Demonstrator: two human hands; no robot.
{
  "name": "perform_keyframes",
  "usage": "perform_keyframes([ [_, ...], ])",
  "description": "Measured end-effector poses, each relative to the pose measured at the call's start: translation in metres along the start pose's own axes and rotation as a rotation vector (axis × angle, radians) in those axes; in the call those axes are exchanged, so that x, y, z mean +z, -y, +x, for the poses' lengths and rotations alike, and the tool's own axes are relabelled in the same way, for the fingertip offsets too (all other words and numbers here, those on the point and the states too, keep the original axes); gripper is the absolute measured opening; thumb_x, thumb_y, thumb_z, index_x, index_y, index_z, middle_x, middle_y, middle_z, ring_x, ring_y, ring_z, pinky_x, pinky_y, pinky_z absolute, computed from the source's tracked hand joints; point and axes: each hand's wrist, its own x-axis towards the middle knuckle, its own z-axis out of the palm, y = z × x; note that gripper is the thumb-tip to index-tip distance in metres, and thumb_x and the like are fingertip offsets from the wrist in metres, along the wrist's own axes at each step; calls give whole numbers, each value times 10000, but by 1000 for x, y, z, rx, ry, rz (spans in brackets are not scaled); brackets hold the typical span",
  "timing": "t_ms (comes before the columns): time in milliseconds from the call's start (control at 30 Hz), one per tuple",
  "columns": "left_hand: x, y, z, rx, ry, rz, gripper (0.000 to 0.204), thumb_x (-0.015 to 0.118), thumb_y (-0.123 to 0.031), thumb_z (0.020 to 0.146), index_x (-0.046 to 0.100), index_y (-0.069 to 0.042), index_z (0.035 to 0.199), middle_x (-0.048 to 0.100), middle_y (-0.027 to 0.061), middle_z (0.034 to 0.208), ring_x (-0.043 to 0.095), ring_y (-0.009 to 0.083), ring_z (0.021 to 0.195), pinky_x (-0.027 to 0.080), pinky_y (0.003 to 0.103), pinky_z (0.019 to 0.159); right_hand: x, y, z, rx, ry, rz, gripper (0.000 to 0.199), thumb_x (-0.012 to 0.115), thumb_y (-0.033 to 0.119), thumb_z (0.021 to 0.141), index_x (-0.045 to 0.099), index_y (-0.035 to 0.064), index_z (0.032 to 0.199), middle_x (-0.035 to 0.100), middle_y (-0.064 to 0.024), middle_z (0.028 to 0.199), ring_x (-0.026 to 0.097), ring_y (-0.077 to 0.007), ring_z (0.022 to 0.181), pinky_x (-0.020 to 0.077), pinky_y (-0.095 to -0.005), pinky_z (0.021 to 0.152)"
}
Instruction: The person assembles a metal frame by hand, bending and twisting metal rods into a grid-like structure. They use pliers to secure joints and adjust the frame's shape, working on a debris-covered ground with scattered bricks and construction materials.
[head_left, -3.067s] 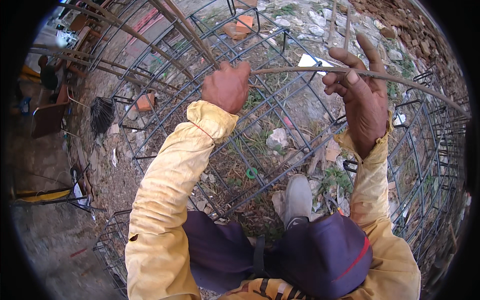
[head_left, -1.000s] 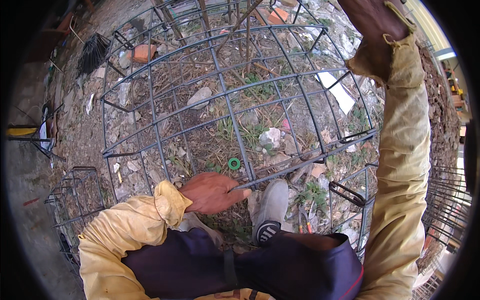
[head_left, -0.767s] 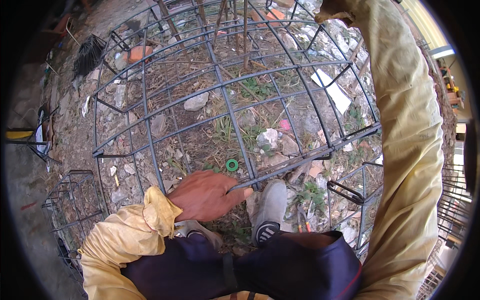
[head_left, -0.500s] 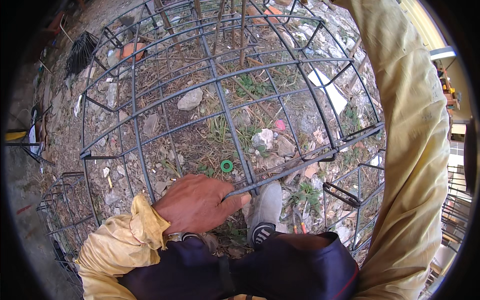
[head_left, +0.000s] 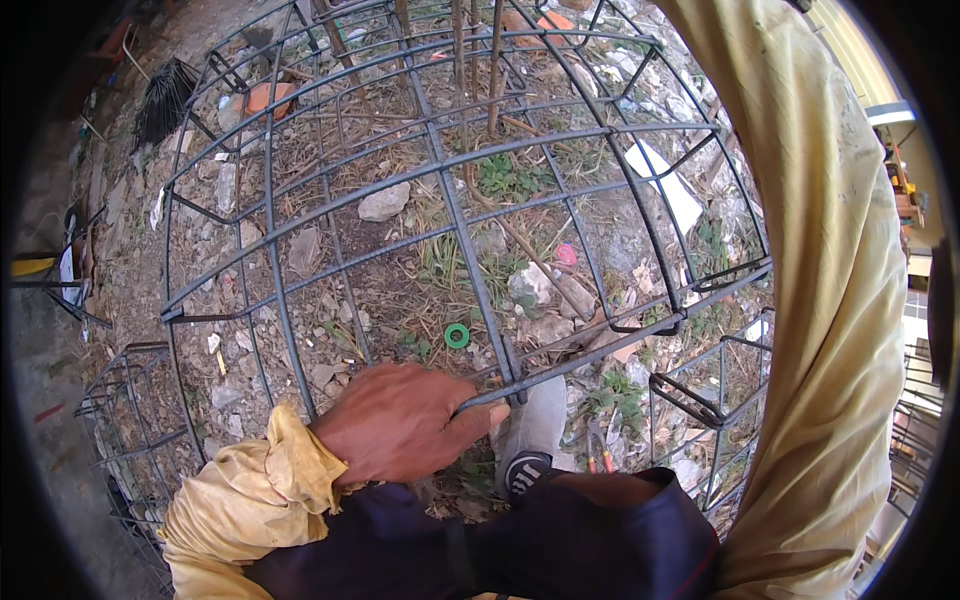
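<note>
Head view. The left hand lies knuckles up at about 7 o'clock, fingers curled over a lower bar of the dark steel reinforcement cage, a curved grid of welded rods filling the centre of the frame. Three seconds earlier both hands gripped a thin rod high on the cage; a second ago the left hand was already down at this lower bar, and it has since slid slightly along it and closed. The hold now looks like a brace or a lift at the cage's near edge. The right hand is out of frame: only its yellow sleeve rises along the 3 o'clock edge, so its grasp cannot be told.

Surroundings. A small green ring lies on the stony, weedy ground just beyond the left fingertips, under the bars. A grey shoe stands at 6 o'clock, close beside the gripped bar. A grey stone sits at 11 o'clock, a white scrap at 2 o'clock. Further cages crowd the 8 o'clock side.
</note>
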Motion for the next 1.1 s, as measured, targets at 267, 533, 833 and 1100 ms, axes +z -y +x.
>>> perform_keyframes([
  [267,2,2,0,-40,-10,-13,517,419,-494,957,616,-42,803,571,188,658,580,406,702,422,497,687,19,-14,-19,-15,-43,-76,278,440,190,971,584,-29,877,596,-125,655,625,-231,623,535,-345,632],
  [533,16,11,11,-62,22,-24,505,421,-491,956,610,-51,797,592,182,680,595,400,731,425,501,704,33,-27,-40,-42,-94,-110,204,446,170,961,548,-5,933,584,-135,679,611,-252,638,510,-362,627],
  [833,64,43,48,-84,52,28,525,423,-517,930,639,-44,853,654,208,821,620,414,834,453,517,779,46,-42,-68,-96,-152,-148,145,454,147,949,509,22,996,570,-146,706,597,-275,654,483,-381,622],
  [1100,86,57,76,-177,157,18,493,406,-515,928,662,-93,929,660,197,949,605,403,950,442,508,863,70,-64,-106,-404,-321,-345,119,421,81,935,473,24,1025,538,-101,701,566,-228,644,454,-356,597],
])
